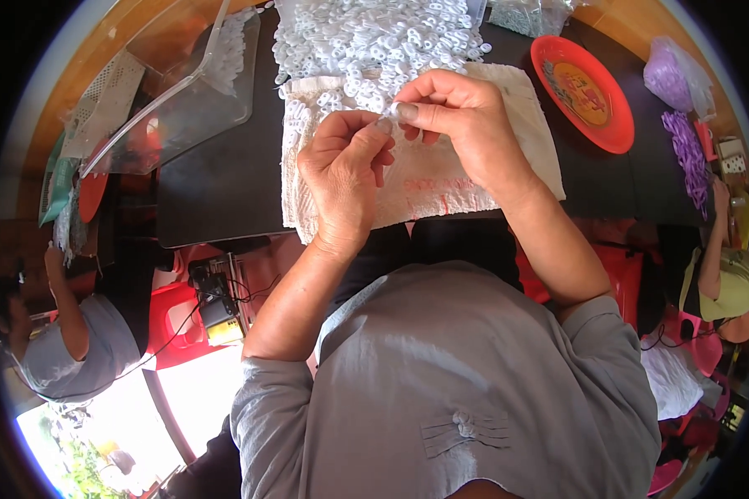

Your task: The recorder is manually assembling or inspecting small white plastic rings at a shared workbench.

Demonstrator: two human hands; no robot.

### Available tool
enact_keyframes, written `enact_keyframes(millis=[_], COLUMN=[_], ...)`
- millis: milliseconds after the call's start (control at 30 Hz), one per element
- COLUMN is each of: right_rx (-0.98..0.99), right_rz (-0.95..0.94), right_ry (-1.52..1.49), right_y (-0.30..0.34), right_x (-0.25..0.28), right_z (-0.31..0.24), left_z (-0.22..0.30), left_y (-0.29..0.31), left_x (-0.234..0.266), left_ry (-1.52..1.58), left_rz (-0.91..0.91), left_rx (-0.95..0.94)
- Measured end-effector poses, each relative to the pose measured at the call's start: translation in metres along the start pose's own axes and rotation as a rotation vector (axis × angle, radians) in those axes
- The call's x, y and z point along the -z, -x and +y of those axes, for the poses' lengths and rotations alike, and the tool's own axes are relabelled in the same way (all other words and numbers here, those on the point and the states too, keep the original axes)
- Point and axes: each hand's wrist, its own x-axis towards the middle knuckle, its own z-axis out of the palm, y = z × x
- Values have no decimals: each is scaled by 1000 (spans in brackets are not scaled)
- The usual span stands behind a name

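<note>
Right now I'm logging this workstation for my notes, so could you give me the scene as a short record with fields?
Left hand: thumb and finger pinched at a small white piece
Right hand: thumb and finger pinched at the same piece
Under the hands: pale cloth on a dark table
Beyond the hands: heap of white pieces, some lying on the cloth
Left side: clear plastic bin
Right side: red oval tray, purple cord
Unclear: the held piece's exact shape

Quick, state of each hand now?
Left hand: closed in a pinch; any held piece can't be told.
Right hand: closed, pinching a white piece.
</note>
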Motion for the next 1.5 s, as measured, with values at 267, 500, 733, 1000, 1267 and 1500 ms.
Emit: enact_keyframes(millis=[267, 500, 733, 1000, 1267, 1500], right_rx=[-90, -123, -62, -162, -114, -118], right_rz=[-7, -8, -38, 23, -23, -34], right_ry=[-80, -91, 10, -67, 3, 15], right_y=[-1, 2, 4, 3, 5, 5], right_x=[0, -2, -7, -4, -6, -6], right_z=[3, 3, 4, 6, 3, 2], left_z=[-3, -3, -8, -5, -5, -8], left_y=[0, 1, 2, 4, 5, 5], left_x=[0, 3, 4, 3, 5, 5], left_ry=[103, 66, 141, 191, 166, 86], left_rz=[-25, -32, 11, -22, -19, -13], left_rx=[50, 92, 92, 153, 161, 146])
